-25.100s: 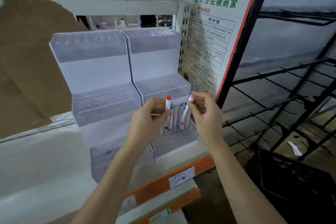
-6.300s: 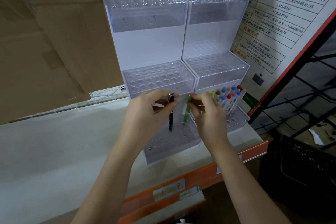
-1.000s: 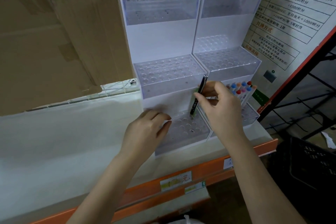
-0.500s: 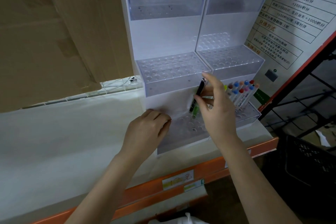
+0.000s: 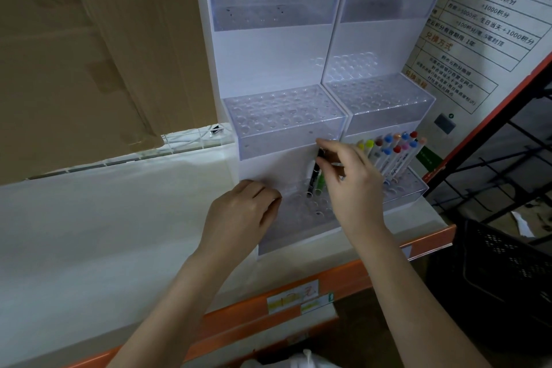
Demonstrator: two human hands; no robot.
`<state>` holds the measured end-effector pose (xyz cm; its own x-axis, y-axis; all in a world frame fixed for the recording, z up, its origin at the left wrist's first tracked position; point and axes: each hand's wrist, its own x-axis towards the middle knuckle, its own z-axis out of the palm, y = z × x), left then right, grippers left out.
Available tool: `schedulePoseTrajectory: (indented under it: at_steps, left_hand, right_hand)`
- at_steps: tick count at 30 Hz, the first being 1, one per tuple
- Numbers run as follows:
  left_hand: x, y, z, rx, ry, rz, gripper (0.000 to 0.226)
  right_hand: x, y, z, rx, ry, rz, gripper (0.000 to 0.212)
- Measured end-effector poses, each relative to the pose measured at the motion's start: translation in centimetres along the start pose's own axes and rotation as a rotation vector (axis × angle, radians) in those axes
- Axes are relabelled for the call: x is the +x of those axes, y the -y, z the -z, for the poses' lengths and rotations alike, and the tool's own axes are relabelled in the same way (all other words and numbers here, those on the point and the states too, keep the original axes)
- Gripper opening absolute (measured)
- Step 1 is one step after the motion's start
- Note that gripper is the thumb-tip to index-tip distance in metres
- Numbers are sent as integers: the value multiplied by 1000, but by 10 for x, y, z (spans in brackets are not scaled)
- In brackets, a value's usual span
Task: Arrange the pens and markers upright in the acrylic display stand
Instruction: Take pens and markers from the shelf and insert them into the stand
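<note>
Fingers of the right hand [image 5: 349,185] pinched the top of a black pen [image 5: 313,178], its tip in a hole of the left stand [image 5: 268,116] bottom tier, beside a green marker [image 5: 320,182]. The left hand [image 5: 242,215] rested loosely curled against that tier, near the shelf [image 5: 119,218] front edge. Coloured markers [image 5: 391,155] stood in the right stand [image 5: 385,98]

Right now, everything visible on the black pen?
The black pen is slim and dark, seemingly glossy plastic, with a shiny metallic part at its top. It stands slightly tilted, its lower end at a hole in the left acrylic stand's bottom tier, beside a green marker. The right hand pinches its top; the left hand does not touch it.
</note>
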<state>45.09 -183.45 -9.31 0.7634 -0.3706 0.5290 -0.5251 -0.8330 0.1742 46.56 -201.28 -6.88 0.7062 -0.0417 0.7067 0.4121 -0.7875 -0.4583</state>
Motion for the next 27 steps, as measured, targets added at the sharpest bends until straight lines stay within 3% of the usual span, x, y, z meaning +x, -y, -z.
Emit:
schedulePoseTrajectory:
  at_steps: [17, 27]
  left_hand:
    - [-1, 0, -3, -1, -35, 21, 27]
    - [-2, -1, -3, -12, -31, 35, 28]
  right_hand:
    - [-4, 5, 0, -51, -29, 47, 17]
    - [4, 7, 3, 0, 38, -63, 18]
